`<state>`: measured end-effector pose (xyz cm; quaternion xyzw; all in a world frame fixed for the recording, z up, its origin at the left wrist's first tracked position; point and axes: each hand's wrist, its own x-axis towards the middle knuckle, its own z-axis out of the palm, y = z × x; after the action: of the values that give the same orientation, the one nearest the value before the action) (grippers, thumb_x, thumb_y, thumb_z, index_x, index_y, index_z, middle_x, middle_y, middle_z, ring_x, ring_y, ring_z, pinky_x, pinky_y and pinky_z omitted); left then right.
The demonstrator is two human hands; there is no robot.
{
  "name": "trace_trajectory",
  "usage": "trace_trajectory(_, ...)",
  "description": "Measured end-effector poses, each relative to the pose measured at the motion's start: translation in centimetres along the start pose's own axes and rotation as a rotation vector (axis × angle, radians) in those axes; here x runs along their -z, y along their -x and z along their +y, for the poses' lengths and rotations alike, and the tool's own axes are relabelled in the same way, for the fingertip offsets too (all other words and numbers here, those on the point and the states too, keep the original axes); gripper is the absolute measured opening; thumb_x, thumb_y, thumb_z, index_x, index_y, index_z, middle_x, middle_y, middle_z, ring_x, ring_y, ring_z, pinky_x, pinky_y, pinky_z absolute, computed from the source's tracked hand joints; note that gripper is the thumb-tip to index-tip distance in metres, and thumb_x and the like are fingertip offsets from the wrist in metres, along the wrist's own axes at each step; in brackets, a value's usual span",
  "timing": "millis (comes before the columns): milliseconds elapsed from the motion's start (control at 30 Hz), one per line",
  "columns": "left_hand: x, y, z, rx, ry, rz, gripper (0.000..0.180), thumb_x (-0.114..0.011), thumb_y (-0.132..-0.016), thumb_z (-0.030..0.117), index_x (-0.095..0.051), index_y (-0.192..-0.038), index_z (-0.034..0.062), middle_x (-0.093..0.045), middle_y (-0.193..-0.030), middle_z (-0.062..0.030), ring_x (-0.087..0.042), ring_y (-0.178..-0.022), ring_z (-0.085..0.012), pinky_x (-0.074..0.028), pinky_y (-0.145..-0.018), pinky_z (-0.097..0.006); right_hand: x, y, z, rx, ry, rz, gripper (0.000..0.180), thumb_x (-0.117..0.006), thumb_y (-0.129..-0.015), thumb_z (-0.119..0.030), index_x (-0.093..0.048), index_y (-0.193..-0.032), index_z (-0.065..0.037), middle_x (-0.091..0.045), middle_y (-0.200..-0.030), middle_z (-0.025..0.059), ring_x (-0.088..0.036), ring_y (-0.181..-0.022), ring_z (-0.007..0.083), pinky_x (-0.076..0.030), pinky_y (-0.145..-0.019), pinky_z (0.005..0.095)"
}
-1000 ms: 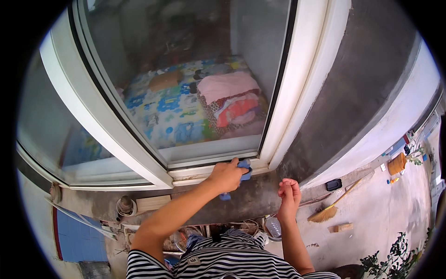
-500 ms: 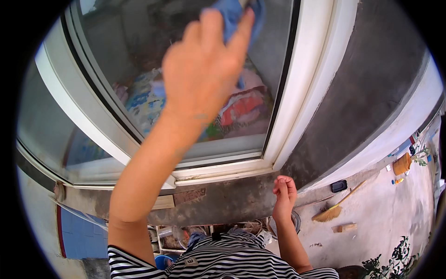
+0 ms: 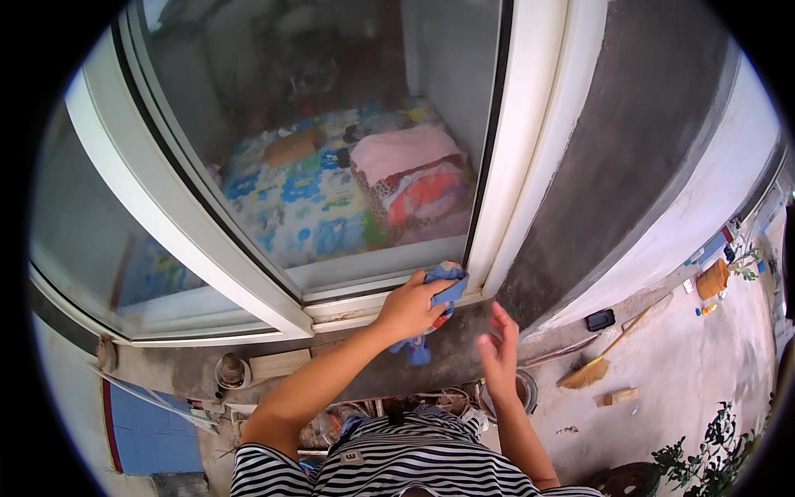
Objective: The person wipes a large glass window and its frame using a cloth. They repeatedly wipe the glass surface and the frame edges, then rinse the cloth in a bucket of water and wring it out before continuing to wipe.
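Note:
A blue cloth (image 3: 447, 291) with reddish patches is bunched in my left hand (image 3: 411, 308), which presses it against the lower right corner of the white window frame (image 3: 530, 149). One end of the cloth dangles below my fingers, over the grey sill (image 3: 364, 364). My right hand (image 3: 499, 352) is raised just right of the cloth, holding nothing, its fingers loosely apart. Above both hands stands the window pane (image 3: 331, 91); through it show a patterned bed cover and a folded pink blanket.
On the sill at left are a small pot (image 3: 233, 371) and a wooden board (image 3: 280, 364). A broom (image 3: 586, 374), a black tray (image 3: 600, 320) and a wood block (image 3: 618, 397) lie on the ground at right. A leafy plant (image 3: 704, 455) grows at lower right.
My left hand has come down from high on the pane to the bottom frame, bringing the cloth with it. My right hand has opened its curled fingers and stays near the same place.

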<state>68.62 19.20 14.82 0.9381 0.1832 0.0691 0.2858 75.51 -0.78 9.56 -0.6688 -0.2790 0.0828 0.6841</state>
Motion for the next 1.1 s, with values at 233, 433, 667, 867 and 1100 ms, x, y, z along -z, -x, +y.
trace_trajectory(233, 5.7, 6.7, 3.8, -0.439, 0.026, 0.226, 0.062, -0.064, -0.094, 0.041, -0.050, -0.147, 0.0119, -0.033, -0.148, -0.0259, -0.034, -0.138, -0.0378, -0.029, -0.114, -0.046, -4.7, -2.6, -2.2, 0.146, -0.442, -0.174, 0.092, -0.070, -0.082, 0.007, -0.017, -0.155, -0.003, -0.040, -0.145, 0.0170, -0.049, -0.127, 0.0242, -0.043, -0.106, 0.0388)
trace_trajectory(433, 9.1, 12.5, 2.1, -0.341, 0.338, 0.710, 0.029, -0.061, -0.096, 0.021, -0.068, -0.117, 0.0033, -0.058, -0.113, -0.0167, -0.058, -0.101, -0.0265, -0.046, -0.087, -0.035, -9.1, -15.4, -23.6, 0.985, -0.242, 0.215, 0.077, -0.067, -0.086, -0.001, -0.029, -0.152, -0.013, -0.057, -0.121, 0.0153, -0.056, -0.085, 0.0209, -0.046, -0.070, 0.0322)
trace_trajectory(667, 7.7, 14.7, 0.4, -0.308, 0.317, 0.861, 0.012, -0.062, -0.093, 0.005, -0.072, -0.098, 0.0012, -0.061, -0.095, -0.0112, -0.060, -0.083, -0.0204, -0.050, -0.073, -0.031, -9.3, -29.7, -40.6, 1.609, 0.389, 0.612, 0.051, -0.067, -0.092, -0.029, -0.055, -0.140, -0.019, -0.066, -0.113, 0.0105, -0.053, -0.109, 0.0317, -0.041, -0.099, 0.0433)
trace_trajectory(867, 7.4, 16.8, -2.9, -0.127, 0.289, 0.887, 0.011, -0.061, -0.093, 0.005, -0.072, -0.092, 0.0015, -0.062, -0.092, -0.0118, -0.061, -0.082, -0.0220, -0.049, -0.073, -0.031, -11.5, -24.9, -20.6, 1.569, 0.597, 0.367, 0.064, -0.076, -0.069, -0.014, -0.062, -0.130, -0.022, -0.053, -0.139, 0.0127, -0.047, -0.124, 0.0357, -0.035, -0.105, 0.0496)
trace_trajectory(1100, 5.5, 14.3, -4.9, -0.203, 0.335, 0.881, 0.009, -0.065, -0.090, 0.003, -0.074, -0.088, 0.0030, -0.063, -0.083, -0.0098, -0.061, -0.074, -0.0224, -0.050, -0.065, -0.032, -1.8, -13.4, 9.1, 1.160, 0.960, -0.665, 0.056, -0.065, -0.081, -0.013, -0.064, -0.129, -0.040, -0.051, -0.142, -0.0078, -0.049, -0.116, 0.0281, -0.043, -0.094, 0.0420)
